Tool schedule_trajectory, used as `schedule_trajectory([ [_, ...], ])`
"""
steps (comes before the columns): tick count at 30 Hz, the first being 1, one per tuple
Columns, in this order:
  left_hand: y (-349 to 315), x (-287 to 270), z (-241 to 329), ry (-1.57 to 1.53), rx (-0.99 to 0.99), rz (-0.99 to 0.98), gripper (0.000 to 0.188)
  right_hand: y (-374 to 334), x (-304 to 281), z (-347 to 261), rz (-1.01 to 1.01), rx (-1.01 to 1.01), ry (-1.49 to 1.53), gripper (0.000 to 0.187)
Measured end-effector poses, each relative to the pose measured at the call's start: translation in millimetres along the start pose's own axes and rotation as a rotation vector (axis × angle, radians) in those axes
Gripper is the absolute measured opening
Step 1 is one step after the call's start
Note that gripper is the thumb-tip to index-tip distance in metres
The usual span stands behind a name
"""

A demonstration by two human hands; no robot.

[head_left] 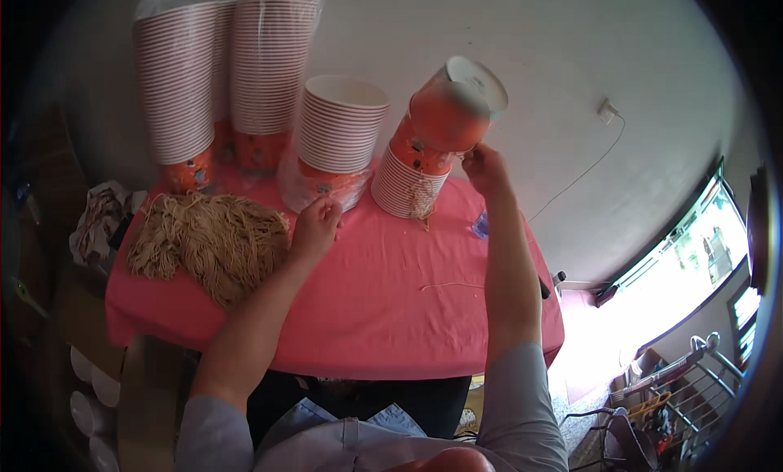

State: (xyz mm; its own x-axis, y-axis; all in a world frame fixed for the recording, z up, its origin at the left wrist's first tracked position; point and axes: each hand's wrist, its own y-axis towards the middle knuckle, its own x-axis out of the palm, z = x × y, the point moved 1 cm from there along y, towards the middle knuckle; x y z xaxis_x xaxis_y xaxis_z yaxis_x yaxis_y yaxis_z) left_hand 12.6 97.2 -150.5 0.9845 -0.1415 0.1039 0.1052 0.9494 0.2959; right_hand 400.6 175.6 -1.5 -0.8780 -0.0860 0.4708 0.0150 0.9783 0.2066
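A tilted orange paper bucket (453, 117), blurred and with its pale base turned up, is over an upside-down stack of paper buckets (410, 183). My right hand (488, 169) is closed at the lower right edge of that tilted bucket; the fingertips are partly hidden. Tan strings (422, 195) hang down the side of the stack. My left hand (320, 221) is closed in front of an upright bucket stack (341, 134), near the plastic bag (294, 187) around its bottom. Whether anything is between the left fingers cannot be made out.
A heap of tan strings (214, 242) lies left on the pink-covered table (383, 317). Tall bagged bucket stacks (175, 89) stand behind it. A blue piece of plastic (480, 224) and a loose string (453, 285) lie to the right. A metal rack (693, 390) stands on the floor at right.
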Motion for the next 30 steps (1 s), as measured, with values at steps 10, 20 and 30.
schedule_trajectory([
  [10, -9, -3, 8, 0.106, 0.002, -0.006, 0.015, 26, 10, 22, 0.125, 0.135, -0.041, 0.02],
  [20, -12, 3, 16, 0.146, -0.022, -0.045, 0.019, 18, 10, 28, 0.213, 0.176, -0.321, 0.02],
  [30, -16, 6, 16, 0.176, 0.012, -0.041, 0.021, 0, 10, 41, 0.206, 0.269, -0.455, 0.022],
])
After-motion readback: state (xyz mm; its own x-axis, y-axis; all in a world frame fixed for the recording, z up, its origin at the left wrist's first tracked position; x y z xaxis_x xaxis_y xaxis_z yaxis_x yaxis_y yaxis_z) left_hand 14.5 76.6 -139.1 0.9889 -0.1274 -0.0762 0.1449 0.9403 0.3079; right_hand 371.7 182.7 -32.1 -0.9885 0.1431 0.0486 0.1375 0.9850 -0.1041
